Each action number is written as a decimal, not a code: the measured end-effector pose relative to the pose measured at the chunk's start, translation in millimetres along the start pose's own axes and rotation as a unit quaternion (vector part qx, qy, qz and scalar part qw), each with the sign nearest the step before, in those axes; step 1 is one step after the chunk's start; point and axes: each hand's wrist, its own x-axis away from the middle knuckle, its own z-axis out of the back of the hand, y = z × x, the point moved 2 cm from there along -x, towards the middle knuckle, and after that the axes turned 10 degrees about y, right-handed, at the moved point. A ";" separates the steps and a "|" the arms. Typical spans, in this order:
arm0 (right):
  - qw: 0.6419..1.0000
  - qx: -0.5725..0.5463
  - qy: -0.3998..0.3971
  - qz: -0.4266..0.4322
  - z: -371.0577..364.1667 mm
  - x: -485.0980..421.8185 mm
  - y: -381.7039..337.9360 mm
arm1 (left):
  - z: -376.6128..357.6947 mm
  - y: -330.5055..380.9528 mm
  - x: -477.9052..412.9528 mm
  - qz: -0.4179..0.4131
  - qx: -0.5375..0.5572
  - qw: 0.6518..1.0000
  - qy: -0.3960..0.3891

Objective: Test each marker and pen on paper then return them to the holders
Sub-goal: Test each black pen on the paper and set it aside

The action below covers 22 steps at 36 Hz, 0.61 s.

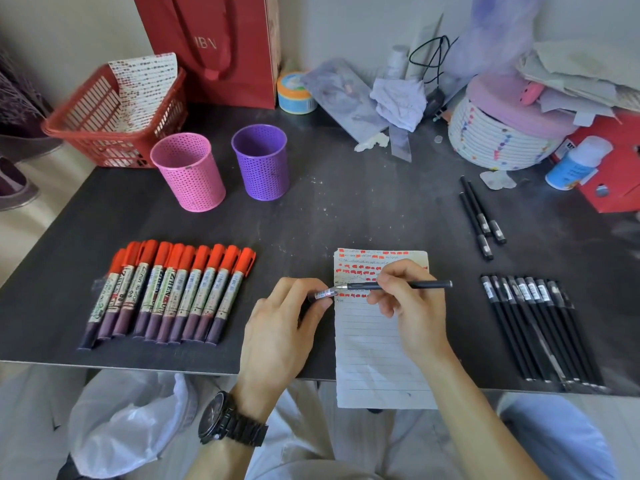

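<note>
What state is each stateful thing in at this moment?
Pink holder: upright, looks empty.
Purple holder: upright, looks empty.
Red markers: capped, lying in a row.
Pen: uncapped, in right hand.
Pen cap: pinched by left hand.
Paper: top part marked.

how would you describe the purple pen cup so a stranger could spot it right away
On the dark table, look toward the back left, in front of the red gift bag. Two perforated cups stand side by side; the purple cup is the right one, beside its pink twin.
</note>
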 end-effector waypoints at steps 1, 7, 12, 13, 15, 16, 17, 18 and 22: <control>1.000 -0.002 0.002 0.002 0.1 -0.4 0.4 | 0.0 -0.1 -0.1 -0.001 -0.001 1.000 0.001; 1.000 0.002 0.005 0.014 2.4 -0.6 1.0 | -0.5 -0.9 0.0 -0.001 0.001 1.000 0.000; 0.990 0.122 -0.060 0.037 -4.0 4.4 -1.3 | -0.1 1.4 -0.4 -0.032 -0.007 0.999 0.005; 0.988 0.134 -0.069 0.037 -6.1 5.8 -2.5 | -0.4 1.9 0.4 -0.036 -0.008 0.999 0.005; 0.985 0.148 -0.077 0.039 -8.8 8.3 -5.6 | -1.2 1.6 2.6 -0.033 0.003 0.999 0.007; 0.985 0.148 -0.079 0.042 -9.5 9.0 -6.8 | -1.4 1.1 3.2 -0.030 0.012 0.999 0.010; 0.985 0.148 -0.081 0.044 -9.6 9.7 -7.6 | -1.4 0.7 3.4 -0.029 0.020 0.999 0.013; 0.984 0.149 -0.086 0.045 -9.6 9.9 -7.8 | -1.6 0.7 3.4 -0.031 0.027 0.999 0.013; 0.984 0.146 -0.097 0.033 -10.2 11.0 -8.2 | -1.7 2.0 3.4 -0.033 0.047 0.998 0.005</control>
